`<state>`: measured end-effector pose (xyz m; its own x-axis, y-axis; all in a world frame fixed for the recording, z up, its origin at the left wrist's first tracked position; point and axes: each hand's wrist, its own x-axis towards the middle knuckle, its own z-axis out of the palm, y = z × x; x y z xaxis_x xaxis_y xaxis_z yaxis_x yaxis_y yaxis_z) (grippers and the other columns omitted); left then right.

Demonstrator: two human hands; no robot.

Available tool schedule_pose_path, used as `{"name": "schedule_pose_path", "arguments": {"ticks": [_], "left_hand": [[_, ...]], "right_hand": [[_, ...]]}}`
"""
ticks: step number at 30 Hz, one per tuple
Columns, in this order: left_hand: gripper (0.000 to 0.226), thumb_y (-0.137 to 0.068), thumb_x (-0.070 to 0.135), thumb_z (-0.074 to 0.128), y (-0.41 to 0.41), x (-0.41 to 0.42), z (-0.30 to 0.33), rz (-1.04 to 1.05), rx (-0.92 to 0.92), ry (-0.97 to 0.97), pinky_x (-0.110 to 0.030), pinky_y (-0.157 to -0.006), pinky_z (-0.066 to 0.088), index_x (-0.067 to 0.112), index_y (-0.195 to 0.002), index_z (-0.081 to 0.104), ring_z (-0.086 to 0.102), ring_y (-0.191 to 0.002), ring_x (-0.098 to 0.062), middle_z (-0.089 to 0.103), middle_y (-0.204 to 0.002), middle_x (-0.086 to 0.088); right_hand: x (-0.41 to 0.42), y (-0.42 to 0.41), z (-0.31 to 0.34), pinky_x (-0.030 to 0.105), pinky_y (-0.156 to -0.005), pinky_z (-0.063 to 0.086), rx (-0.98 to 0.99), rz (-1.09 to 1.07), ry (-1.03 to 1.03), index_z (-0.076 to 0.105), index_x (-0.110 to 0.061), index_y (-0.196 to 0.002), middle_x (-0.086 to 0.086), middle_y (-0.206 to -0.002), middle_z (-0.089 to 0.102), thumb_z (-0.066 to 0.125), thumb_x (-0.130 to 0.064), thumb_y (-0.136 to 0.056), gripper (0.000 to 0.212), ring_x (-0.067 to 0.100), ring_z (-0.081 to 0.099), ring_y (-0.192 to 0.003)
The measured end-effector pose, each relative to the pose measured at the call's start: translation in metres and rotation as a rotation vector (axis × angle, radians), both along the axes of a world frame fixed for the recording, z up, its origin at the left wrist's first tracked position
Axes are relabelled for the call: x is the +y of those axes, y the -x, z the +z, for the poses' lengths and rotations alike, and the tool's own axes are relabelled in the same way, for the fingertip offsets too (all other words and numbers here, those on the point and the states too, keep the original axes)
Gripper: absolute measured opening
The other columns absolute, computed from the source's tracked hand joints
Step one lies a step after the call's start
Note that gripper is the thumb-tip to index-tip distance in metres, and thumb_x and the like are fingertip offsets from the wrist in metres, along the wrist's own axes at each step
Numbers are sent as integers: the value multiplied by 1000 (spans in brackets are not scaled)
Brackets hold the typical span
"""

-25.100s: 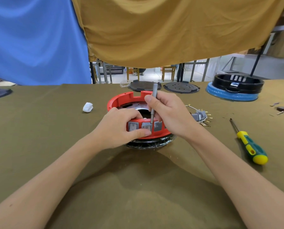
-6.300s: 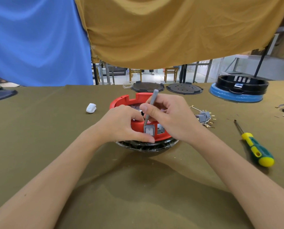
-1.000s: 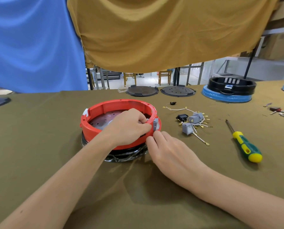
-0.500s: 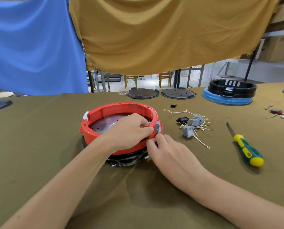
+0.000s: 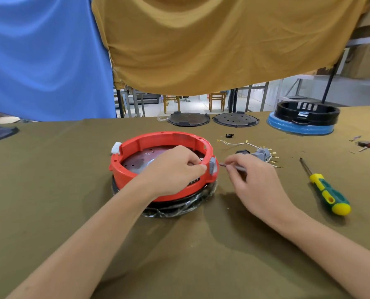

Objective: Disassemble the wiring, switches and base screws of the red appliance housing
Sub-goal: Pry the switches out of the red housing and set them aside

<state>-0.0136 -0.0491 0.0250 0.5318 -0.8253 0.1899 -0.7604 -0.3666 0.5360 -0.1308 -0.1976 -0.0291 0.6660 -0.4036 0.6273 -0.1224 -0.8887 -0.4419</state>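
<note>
The red appliance housing (image 5: pixel 158 139) sits at the table's middle on a black base wrapped in film (image 5: pixel 179 209). One grey switch (image 5: pixel 212 165) stays in its right wall. My left hand (image 5: pixel 175 169) grips the housing rim beside that switch, fingers curled over the wall. My right hand (image 5: pixel 248 175) holds a small grey screwdriver (image 5: pixel 233 167), its tip pointing at the switch from the right. Removed grey switches with wires (image 5: pixel 262 154) lie behind my right hand.
A green and yellow screwdriver (image 5: pixel 328 195) lies at the right. Two dark round plates (image 5: pixel 189 119) and a black and blue housing (image 5: pixel 304 119) stand along the far edge. Small metal parts (image 5: pixel 367 145) lie far right. A white piece (image 5: pixel 116 147) sits on the housing's left rim.
My right hand has moved back from the switch and now points the small grey screwdriver at it. My left hand keeps its grip on the rim.
</note>
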Motion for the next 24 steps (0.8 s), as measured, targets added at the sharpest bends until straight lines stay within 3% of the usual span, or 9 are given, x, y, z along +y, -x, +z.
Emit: {"name": "schedule_pose_path", "arguments": {"ticks": [2, 5, 8, 11, 13, 16, 18, 21, 24], "left_hand": [[39, -97, 26, 54, 0, 0, 0, 5, -19, -3, -33, -58, 28, -9, -81, 60, 33, -57, -18, 39, -63, -8], [40, -97, 27, 53, 1, -2, -2, 12, -52, 1, -33, -57, 26, -9, -79, 58, 32, -57, -18, 38, -63, -8], [39, -97, 28, 53, 0, -2, -3, 19, -70, 3, -33, -58, 27, -8, -83, 62, 34, -58, -17, 41, -64, -9], [38, -96, 28, 54, 0, -3, -3, 22, -61, 9, -33, -58, 29, -7, -85, 65, 36, -57, -17, 43, -64, -9], [39, -97, 29, 55, -1, -3, -3, 14, -57, 13, -33, -59, 30, -7, -87, 66, 37, -58, -18, 45, -65, -10], [39, -97, 29, 54, -1, -2, -3, -2, -52, 14, -33, -59, 31, -7, -86, 65, 37, -58, -17, 44, -65, -9], [40, -97, 28, 54, -1, -1, -2, -6, -55, 14, -32, -58, 30, -8, -85, 64, 35, -57, -16, 42, -64, -8], [38, -97, 27, 54, -1, -2, -3, -2, -71, 16, -32, -57, 30, -7, -82, 63, 35, -56, -15, 42, -62, -6], [37, -97, 28, 54, -1, -2, -5, 9, -111, 11, -32, -57, 33, -5, -84, 65, 37, -56, -15, 47, -63, -7]], "right_hand": [[-3, 1, 3, 21, -76, 50, 0, -12, -188, 73, -19, -95, -7, -87, 71, 65, -8, -90, 14, 10, 65, -82], [-4, -2, 4, 33, -70, 58, 95, 64, -545, 69, -15, -95, 2, -79, 72, 62, -2, -85, 18, 16, 67, -67], [-6, -6, 1, 33, -58, 50, 186, 154, -740, 65, -19, -100, 0, -70, 63, 54, -5, -89, 21, 12, 54, -56], [-9, -12, -3, 34, -63, 38, 131, 162, -738, 62, -25, -101, -5, -71, 51, 67, -26, -90, 12, 12, 45, -59], [-9, -15, -2, 27, -65, 44, 74, 213, -684, 63, -26, -102, -9, -79, 59, 77, -39, -84, 26, 7, 55, -63], [-9, -21, 0, 18, -78, 43, 129, 185, -354, 67, -24, -100, -8, -100, 64, 76, -40, -85, 24, 5, 59, -91], [-10, -23, 1, 9, -73, 36, 124, 169, -197, 67, -22, -100, -5, -100, 62, 74, -37, -88, 21, 7, 55, -90], [-7, -23, -4, 15, -69, 35, 110, 137, -19, 66, -18, -103, -5, -95, 58, 67, -35, -93, 19, 10, 52, -84], [-11, -23, -8, 17, -68, 34, 119, 164, -27, 62, -18, -103, -8, -95, 55, 65, -34, -95, 19, 6, 51, -82]]}}
